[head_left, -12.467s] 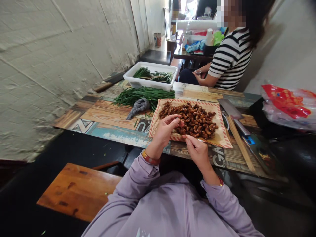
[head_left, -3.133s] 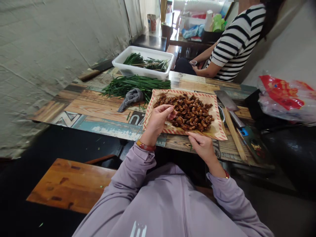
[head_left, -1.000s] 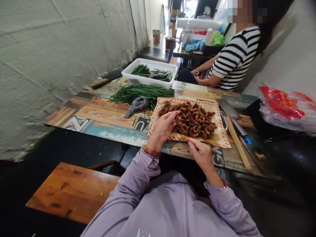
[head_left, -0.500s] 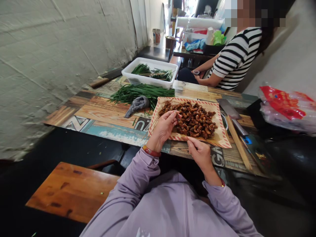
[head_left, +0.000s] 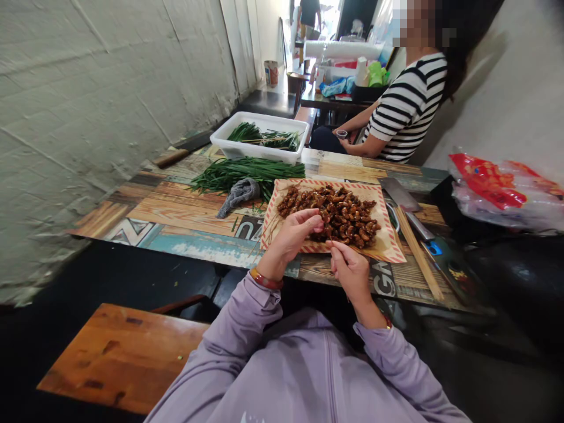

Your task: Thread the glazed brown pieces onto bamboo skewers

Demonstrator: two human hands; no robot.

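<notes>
- Our brown pieces (head_left: pixel 352 214) sit on striped paper (head_left: pixel 388 242) near the worktop (head_left: pixel 180 202)'s front edge, more worktop leftward
- Our left hand (head_left: pixel 294 232) curls by them, right hand (head_left: pixel 353 268) bends inward; can't tell if they're gripping

Daylight comes from the bright opening (head_left: pixel 329 16) at the far end, burnt out to white, while the near room has softer, dimmer light. Below the table (head_left: pixel 170 208) and in the lower right, detail sinks into near-black. Faint shading dulls the right wall (head_left: pixel 480 88). Small highlights glint on the glazed brown pieces (head_left: pixel 350 220), and the plastic bag (head_left: pixel 489 179) has a glossy sheen. The wide lens stretches the left wall (head_left: pixel 88 117), with softness toward the edges. The left hand (head_left: pixel 293 232) and right hand (head_left: pixel 351 270) look fairly clear, though fine detail between the fingertips is lost. Pixel blocks mask part of the top right.
</notes>
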